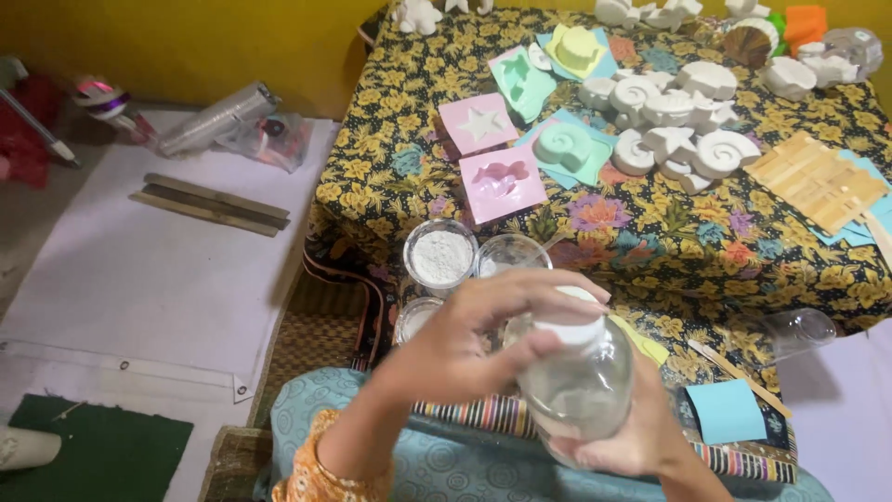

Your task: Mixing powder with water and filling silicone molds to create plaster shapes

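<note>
The left hand [465, 339] is closing its grip over the white cap [573, 325] of a clear plastic bottle [581, 390], while the right hand [632, 437] is cupping the bottle from beneath, pressed around it. Both are hovering just off the near edge of the floral-clothed counter [650, 232], beside a cup of white powder [440, 256]. The white floor mat [139, 279] is lying open leftward. The right wrist is running off the bottom of the frame.

We see a glossy clear plastic bottle [581, 390] with a matt white cap [573, 327], clear cups holding chalky white powder [441, 257], a floral cotton-looking tablecloth [650, 232], matt plaster shells [688, 125], smooth rubbery moulds [502, 181] and bare wooden sticks [818, 181].
</note>
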